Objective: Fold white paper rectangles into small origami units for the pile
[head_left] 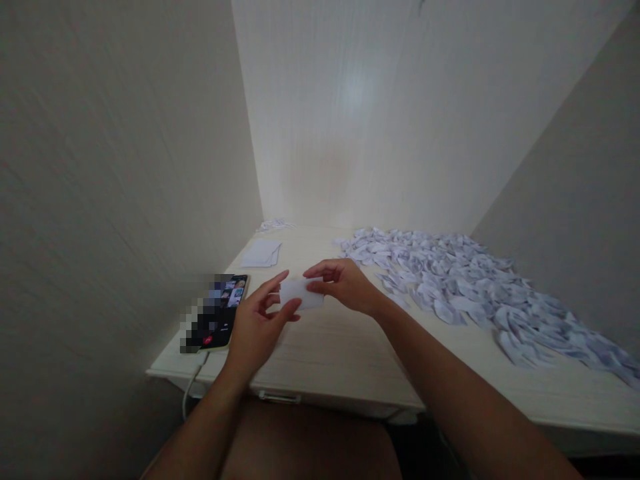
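A small white piece of paper is held up between my two hands, above the middle of the desk. My right hand pinches its right end between thumb and fingers. At its left end, my left hand has the thumb across the lower left corner and the fingers behind. Beyond my left hand lies a short stack of flat white sheets. To the right spreads a big heap of folded white papers.
A phone with its screen lit lies at the desk's left edge, a white cable running down from it. Thin white paper scraps sit in the far left corner. Walls enclose the desk at the back and both sides.
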Motion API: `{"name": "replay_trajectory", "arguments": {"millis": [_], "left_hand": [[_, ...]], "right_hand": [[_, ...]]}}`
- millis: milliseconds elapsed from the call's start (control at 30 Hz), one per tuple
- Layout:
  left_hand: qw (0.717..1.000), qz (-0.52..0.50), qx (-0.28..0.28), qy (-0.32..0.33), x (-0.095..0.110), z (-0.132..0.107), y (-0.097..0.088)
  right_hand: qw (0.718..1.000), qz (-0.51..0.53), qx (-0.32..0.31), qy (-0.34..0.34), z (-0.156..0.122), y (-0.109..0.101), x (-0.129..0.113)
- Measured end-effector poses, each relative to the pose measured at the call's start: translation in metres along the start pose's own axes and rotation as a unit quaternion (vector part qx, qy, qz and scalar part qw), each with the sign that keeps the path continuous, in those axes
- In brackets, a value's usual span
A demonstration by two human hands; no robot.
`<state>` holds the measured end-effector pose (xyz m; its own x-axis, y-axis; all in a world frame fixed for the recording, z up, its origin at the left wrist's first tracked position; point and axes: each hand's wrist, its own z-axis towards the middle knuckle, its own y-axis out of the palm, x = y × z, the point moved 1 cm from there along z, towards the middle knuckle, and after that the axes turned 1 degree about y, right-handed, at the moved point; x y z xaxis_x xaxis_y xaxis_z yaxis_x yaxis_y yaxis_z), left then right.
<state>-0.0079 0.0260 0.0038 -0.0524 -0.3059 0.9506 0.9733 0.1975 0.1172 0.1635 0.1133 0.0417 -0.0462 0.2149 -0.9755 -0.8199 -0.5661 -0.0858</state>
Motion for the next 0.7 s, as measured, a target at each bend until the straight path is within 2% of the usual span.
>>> {"name": "replay_trajectory", "arguments": {"millis": [133,367,700], "left_hand": [[1.000,0.006,-0.021,-0.019,0.0010,-0.0010,0.0014],[1.000,-0.012,-0.001,-0.023,0.0027,-0.0001,0.0007],[0.999,-0.013,0.026,-0.039,0.0071,-0.0006,0.0013]], "right_hand": [[1.000,-0.021,-0.002,0.004,0.0002,-0.0038,0.0018],[1.000,0.002,-0.012,0.024,-0.0001,-0.0055,0.0022],[0.999,-0.016,-0.036,0.012,-0.0023,-0.0067,-0.0044]]}}
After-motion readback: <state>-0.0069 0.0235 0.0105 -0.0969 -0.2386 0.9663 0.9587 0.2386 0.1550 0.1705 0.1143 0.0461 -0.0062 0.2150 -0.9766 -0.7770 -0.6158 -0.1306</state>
